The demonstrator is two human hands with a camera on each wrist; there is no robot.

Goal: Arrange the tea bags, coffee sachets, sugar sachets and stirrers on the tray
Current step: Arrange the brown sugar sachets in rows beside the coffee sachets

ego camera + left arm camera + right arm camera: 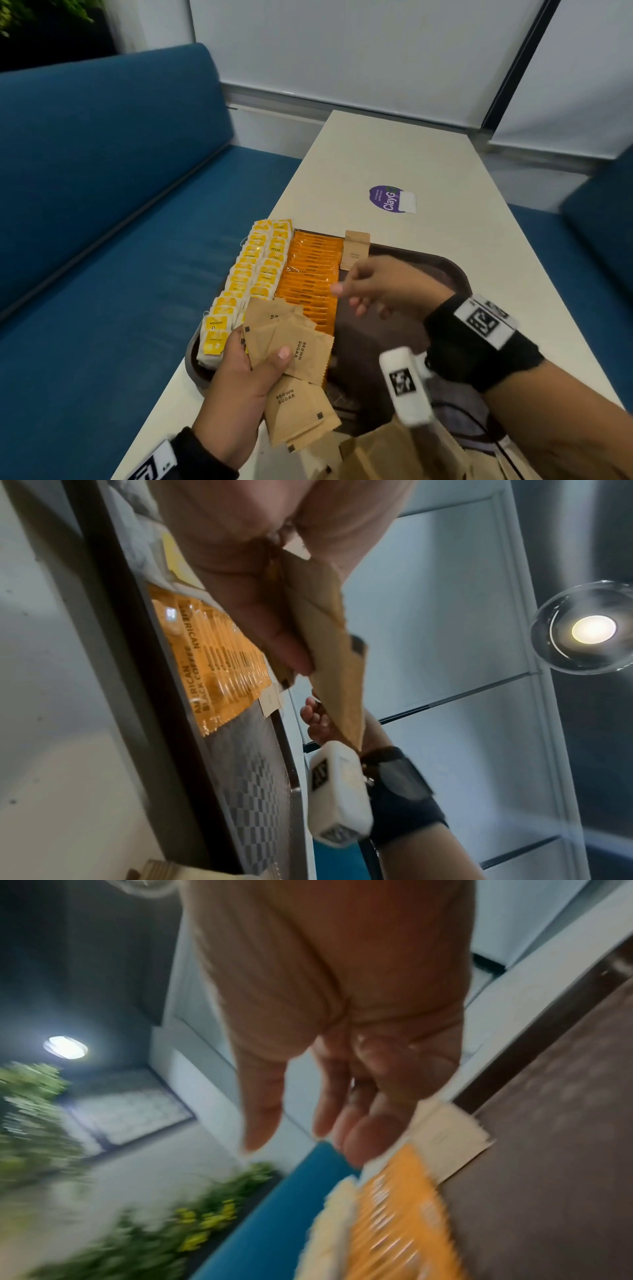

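Observation:
A dark brown tray (448, 270) lies on the white table. Yellow tea bags (253, 270) fill its left rows and orange coffee sachets (313, 277) the row beside them. One brown sugar sachet (356, 251) lies at the tray's far edge, right of the coffee. My left hand (246, 373) grips a fanned stack of brown sugar sachets (294, 346) over the tray's near left corner; the left wrist view shows the sachets (329, 631) pinched between thumb and fingers. My right hand (373, 287) hovers above the tray with loose, empty fingers (329, 1110), blurred by motion.
A blue bench seat (120, 240) runs along the table's left side and another (603, 222) at the right. A purple sticker (387, 198) sits further up the table (394, 154). Brown paper packaging (383, 452) lies at the near edge.

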